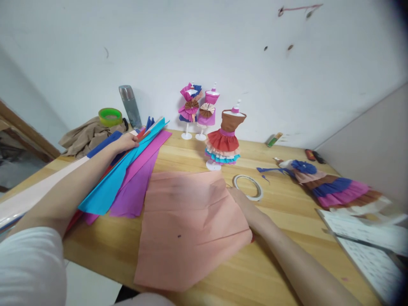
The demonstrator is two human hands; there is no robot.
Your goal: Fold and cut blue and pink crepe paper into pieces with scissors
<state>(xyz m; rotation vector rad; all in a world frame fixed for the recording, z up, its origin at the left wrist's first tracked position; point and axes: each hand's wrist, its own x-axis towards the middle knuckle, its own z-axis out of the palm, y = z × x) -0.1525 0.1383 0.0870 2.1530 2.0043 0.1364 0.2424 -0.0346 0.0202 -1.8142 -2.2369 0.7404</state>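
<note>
Over a fanned stack of coloured crepe paper (110, 187) at the left reaches my left hand (126, 143), its fingers closed on the folded edges near the top. The blue, turquoise, pink and purple layers spread below it. A large creased peach crepe paper sheet (191, 238) covers the middle of the table. My right hand (239, 202) grips its right edge; the sheet hides most of the fingers. Just beyond that hand lies a roll of white tape (247, 187). Nearby stands a small dress form (225, 134) in a brown, red and ruffled paper dress.
Two more dressed forms (207, 112) stand by the wall. At the back left are a flask (130, 106), a green tape roll (110, 117) and brown cloth (91, 138). A striped paper dress (338, 189) lies at right, near a white printed board (360, 250).
</note>
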